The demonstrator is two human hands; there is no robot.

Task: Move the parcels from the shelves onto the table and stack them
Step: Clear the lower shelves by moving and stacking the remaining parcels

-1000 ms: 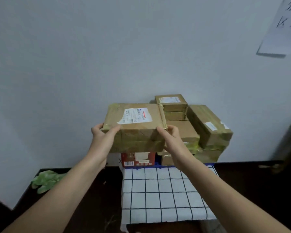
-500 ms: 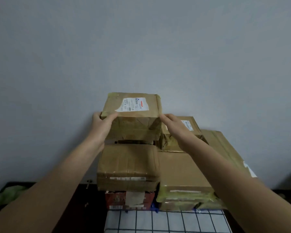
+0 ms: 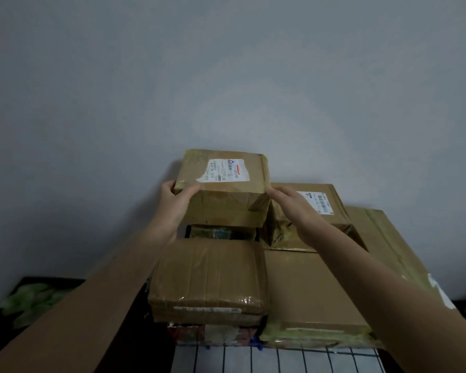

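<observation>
Parcel sorting rm: stacked labelled cartons [image 3: 209, 274].

Label [image 3: 225, 170] on the top parcel [image 3: 223, 200] — print too small to read. Left hand [image 3: 176, 201]: fingertips hidden behind its far corner. Red box [image 3: 213, 333] mostly buried under a taped parcel [image 3: 207, 270], checked cloth [image 3: 275, 360] cut off at the bottom edge — green shape [image 3: 30, 300] just a blur.
</observation>
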